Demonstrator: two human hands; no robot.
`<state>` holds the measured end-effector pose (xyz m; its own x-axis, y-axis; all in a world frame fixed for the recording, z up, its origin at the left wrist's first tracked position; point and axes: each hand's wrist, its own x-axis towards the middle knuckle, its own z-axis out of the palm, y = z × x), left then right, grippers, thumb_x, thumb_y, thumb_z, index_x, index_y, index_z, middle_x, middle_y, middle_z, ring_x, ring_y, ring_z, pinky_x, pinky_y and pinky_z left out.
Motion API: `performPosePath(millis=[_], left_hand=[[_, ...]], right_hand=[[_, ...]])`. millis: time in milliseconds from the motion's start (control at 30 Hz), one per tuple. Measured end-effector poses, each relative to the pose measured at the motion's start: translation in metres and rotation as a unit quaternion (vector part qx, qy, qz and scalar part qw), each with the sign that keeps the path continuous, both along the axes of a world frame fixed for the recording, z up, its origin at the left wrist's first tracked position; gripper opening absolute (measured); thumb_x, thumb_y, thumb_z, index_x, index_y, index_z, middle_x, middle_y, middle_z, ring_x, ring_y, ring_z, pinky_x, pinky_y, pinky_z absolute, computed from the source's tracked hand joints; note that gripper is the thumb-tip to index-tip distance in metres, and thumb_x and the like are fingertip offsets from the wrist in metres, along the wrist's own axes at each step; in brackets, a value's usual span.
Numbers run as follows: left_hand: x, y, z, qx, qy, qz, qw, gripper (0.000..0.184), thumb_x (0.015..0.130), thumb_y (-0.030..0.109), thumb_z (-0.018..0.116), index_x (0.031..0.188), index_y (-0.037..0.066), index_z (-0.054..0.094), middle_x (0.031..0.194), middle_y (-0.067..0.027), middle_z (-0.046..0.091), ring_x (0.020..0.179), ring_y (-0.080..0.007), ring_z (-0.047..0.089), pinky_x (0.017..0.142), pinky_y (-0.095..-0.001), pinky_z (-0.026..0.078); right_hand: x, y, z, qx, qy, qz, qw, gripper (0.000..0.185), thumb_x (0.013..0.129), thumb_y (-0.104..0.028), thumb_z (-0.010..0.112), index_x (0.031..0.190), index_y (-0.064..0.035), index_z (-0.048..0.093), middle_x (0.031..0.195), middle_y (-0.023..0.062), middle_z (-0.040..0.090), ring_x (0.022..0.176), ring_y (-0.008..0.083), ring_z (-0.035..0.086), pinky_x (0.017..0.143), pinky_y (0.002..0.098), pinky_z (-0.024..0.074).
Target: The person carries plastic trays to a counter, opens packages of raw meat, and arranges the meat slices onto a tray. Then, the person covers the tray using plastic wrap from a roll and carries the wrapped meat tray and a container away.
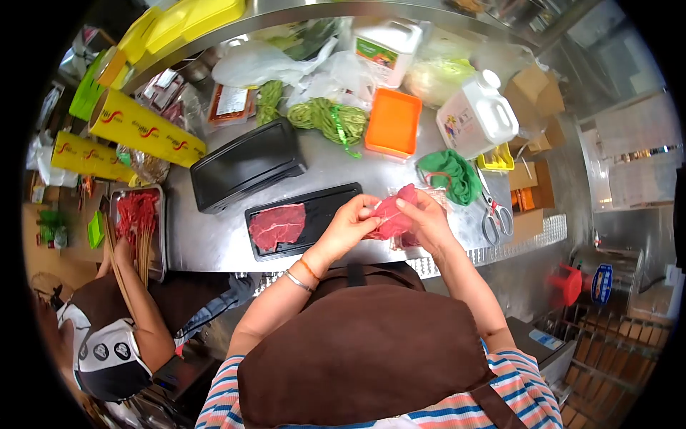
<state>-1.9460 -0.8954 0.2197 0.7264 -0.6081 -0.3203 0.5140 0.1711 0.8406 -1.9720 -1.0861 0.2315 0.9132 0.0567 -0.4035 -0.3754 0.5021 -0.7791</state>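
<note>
A red slice of raw meat point(394, 214) is held up between both hands over the right end of a black tray. My left hand point(351, 223) pinches its left edge, and my right hand point(427, 223) grips its right side with the thumb on top. Another marbled slice of meat point(279, 227) lies flat on the left part of the black tray point(321, 209). Partly hidden below my hands, more meat point(409, 242) shows near the table's front edge.
Behind the tray are stacked black trays point(246, 164), an orange container point(393, 123) and green bundles point(329, 120). To the right are a green cloth point(451, 176), scissors point(494, 214) and a white jug point(477, 116). At left, a co-worker's hands hold skewers beside a metal tray of meat point(163, 236).
</note>
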Motion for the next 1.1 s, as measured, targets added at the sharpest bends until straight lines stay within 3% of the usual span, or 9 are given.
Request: performPosePath(millis=[100, 167, 267, 433, 500, 833, 933, 1067, 1100], left_hand=[[-0.003, 0.025, -0.027, -0.003, -0.031, 0.025, 0.999, 0.019, 0.089, 0.004, 0.051, 0.108, 0.002, 0.054, 0.097, -0.0084, 0.063, 0.088, -0.0151, 0.062, 0.075, -0.0312, 0.053], [-0.009, 0.038, -0.007, -0.077, 0.126, 0.098, 0.984, 0.016, 0.089, 0.004, 0.048, 0.103, 0.002, 0.056, 0.096, -0.0064, 0.062, 0.087, -0.0147, 0.062, 0.077, -0.0311, 0.053], [-0.014, 0.049, -0.015, -0.115, 0.127, 0.2, 0.965, 0.017, 0.09, 0.005, 0.047, 0.104, 0.004, 0.057, 0.097, -0.005, 0.062, 0.087, -0.0144, 0.061, 0.079, -0.0322, 0.052], [-0.018, 0.075, -0.011, -0.164, 0.114, 0.197, 0.96, 0.019, 0.088, 0.004, 0.049, 0.105, 0.004, 0.059, 0.1, -0.003, 0.062, 0.093, -0.0124, 0.058, 0.082, -0.0287, 0.05], [-0.021, 0.082, -0.013, -0.034, 0.012, 0.16, 0.986, 0.021, 0.087, 0.0, 0.049, 0.104, 0.003, 0.061, 0.102, -0.0026, 0.062, 0.094, -0.0109, 0.057, 0.081, -0.0245, 0.047], [-0.024, 0.12, -0.041, -0.021, 0.019, 0.157, 0.987, 0.025, 0.083, -0.004, 0.053, 0.105, 0.001, 0.063, 0.108, -0.0039, 0.061, 0.096, -0.0105, 0.057, 0.081, -0.0237, 0.046], [-0.027, 0.115, -0.024, 0.059, -0.067, 0.183, 0.979, 0.024, 0.081, -0.002, 0.059, 0.105, 0.001, 0.063, 0.11, -0.0065, 0.06, 0.099, -0.0141, 0.057, 0.084, -0.026, 0.046], [-0.022, 0.115, -0.014, 0.234, -0.278, 0.177, 0.915, 0.029, 0.076, 0.002, 0.066, 0.104, 0.002, 0.062, 0.11, -0.0109, 0.059, 0.101, -0.0227, 0.058, 0.087, -0.0298, 0.046], [-0.018, 0.114, -0.012, 0.276, -0.316, 0.158, 0.894, 0.03, 0.074, 0.003, 0.067, 0.104, 0.002, 0.062, 0.111, -0.0124, 0.059, 0.102, -0.0259, 0.058, 0.087, -0.0312, 0.046]], right_hand=[[0.001, 0.023, 0.004, 0.009, -0.002, -0.02, 1.0, 0.016, 0.086, -0.01, 0.064, 0.099, -0.0052, 0.057, 0.093, 0.0028, 0.062, 0.088, 0.0123, 0.06, 0.081, 0.0283, 0.0488], [0.0, 0.034, -0.002, 0.035, 0.012, -0.05, 0.998, 0.014, 0.088, -0.009, 0.061, 0.101, -0.0056, 0.057, 0.094, 0.0032, 0.062, 0.09, 0.0124, 0.059, 0.081, 0.0284, 0.0486], [-0.003, 0.056, -0.008, 0.047, 0.014, -0.055, 0.997, 0.018, 0.089, -0.012, 0.06, 0.105, -0.0052, 0.056, 0.099, 0.0039, 0.062, 0.092, 0.0155, 0.06, 0.083, 0.0317, 0.0491], [-0.002, 0.084, -0.007, -0.007, 0.001, -0.057, 0.998, 0.015, 0.09, -0.011, 0.058, 0.104, -0.0059, 0.056, 0.101, 0.0037, 0.062, 0.094, 0.0139, 0.059, 0.083, 0.0309, 0.0488], [0.0, 0.089, -0.006, -0.007, -0.022, -0.061, 0.998, 0.013, 0.09, -0.012, 0.059, 0.102, -0.0069, 0.057, 0.096, 0.0026, 0.063, 0.088, 0.0105, 0.059, 0.078, 0.027, 0.0495], [0.003, 0.098, -0.012, -0.081, -0.03, -0.025, 0.996, 0.017, 0.089, -0.007, 0.059, 0.106, -0.0051, 0.055, 0.094, 0.0011, 0.062, 0.082, 0.0076, 0.058, 0.073, 0.0212, 0.0479], [-0.004, 0.097, -0.02, -0.134, -0.034, 0.033, 0.99, 0.02, 0.088, -0.005, 0.059, 0.108, -0.0052, 0.057, 0.092, 0.0009, 0.061, 0.082, 0.0067, 0.057, 0.073, 0.0197, 0.0467], [-0.007, 0.105, -0.026, -0.184, -0.051, 0.034, 0.981, 0.02, 0.085, -0.003, 0.062, 0.105, -0.0052, 0.062, 0.09, 0.0001, 0.059, 0.081, 0.0069, 0.054, 0.072, 0.0207, 0.0464], [-0.006, 0.105, -0.029, -0.275, -0.086, 0.031, 0.957, 0.022, 0.083, -0.003, 0.064, 0.105, -0.004, 0.062, 0.091, 0.0021, 0.059, 0.081, 0.0094, 0.055, 0.072, 0.0222, 0.0468]])
